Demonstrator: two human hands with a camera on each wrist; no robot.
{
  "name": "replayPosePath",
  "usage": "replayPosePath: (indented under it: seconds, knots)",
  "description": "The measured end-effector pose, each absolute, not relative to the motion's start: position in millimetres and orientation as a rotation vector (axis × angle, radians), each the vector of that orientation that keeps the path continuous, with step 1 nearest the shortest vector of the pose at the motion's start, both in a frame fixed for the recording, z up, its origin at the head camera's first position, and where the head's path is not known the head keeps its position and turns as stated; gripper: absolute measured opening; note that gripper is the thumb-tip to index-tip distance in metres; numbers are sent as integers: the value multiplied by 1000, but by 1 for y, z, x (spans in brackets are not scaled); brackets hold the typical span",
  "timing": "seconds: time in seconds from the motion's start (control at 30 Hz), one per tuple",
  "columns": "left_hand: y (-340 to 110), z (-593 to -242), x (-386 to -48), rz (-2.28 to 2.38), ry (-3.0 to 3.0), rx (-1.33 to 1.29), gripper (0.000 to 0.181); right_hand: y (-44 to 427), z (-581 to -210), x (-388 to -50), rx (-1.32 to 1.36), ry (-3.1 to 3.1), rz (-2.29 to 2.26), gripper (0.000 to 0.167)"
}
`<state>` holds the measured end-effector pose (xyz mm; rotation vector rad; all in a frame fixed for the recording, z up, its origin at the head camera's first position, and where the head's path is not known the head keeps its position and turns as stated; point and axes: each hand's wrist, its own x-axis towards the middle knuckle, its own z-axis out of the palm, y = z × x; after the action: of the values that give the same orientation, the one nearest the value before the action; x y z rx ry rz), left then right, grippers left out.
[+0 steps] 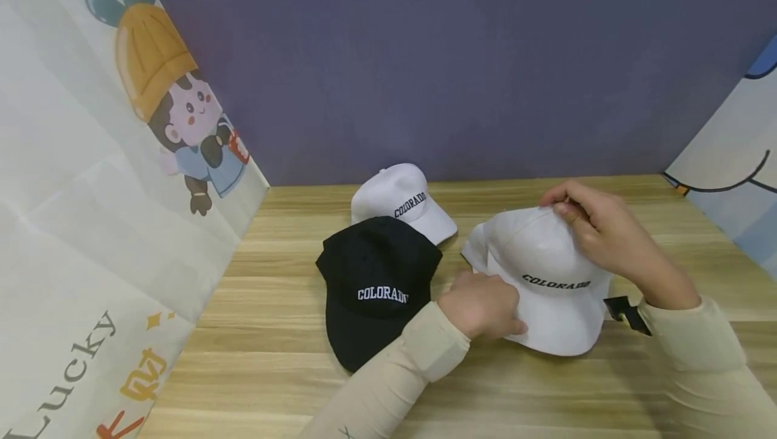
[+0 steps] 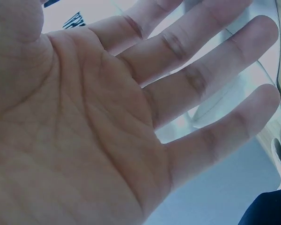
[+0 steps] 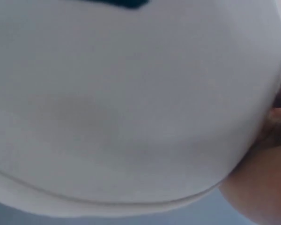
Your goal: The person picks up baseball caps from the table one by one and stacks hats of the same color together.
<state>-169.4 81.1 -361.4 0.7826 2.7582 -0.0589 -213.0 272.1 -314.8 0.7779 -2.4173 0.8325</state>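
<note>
A white baseball cap (image 1: 546, 250) with dark COLORADO lettering lies on the right, its brim toward me. At the top of its crown, my right hand (image 1: 607, 230) pinches the fabric between thumb and fingers. The cap fills most of the right wrist view, with part of the right hand (image 3: 262, 183) at the edge. My left hand (image 1: 482, 304) is at the cap's left side by the brim. In the left wrist view its fingers (image 2: 196, 79) are extended in front of the white cap (image 2: 225, 105); whether they press on it I cannot tell.
A black COLORADO cap (image 1: 379, 270) lies left of the hands, overlapping a second white cap (image 1: 391, 189) behind it. All sit on a wood-grain table (image 1: 261, 331). A dark purple panel (image 1: 455, 68) stands behind, with printed sheets (image 1: 121, 189) at the sides.
</note>
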Motion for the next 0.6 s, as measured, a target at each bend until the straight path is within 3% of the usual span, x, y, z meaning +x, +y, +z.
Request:
replayPosePath:
  seconds: [0.6]
  knots:
    - [78, -357, -163, -35, 2718, 892, 26, 261, -337, -224, 815, -2446, 651, 17]
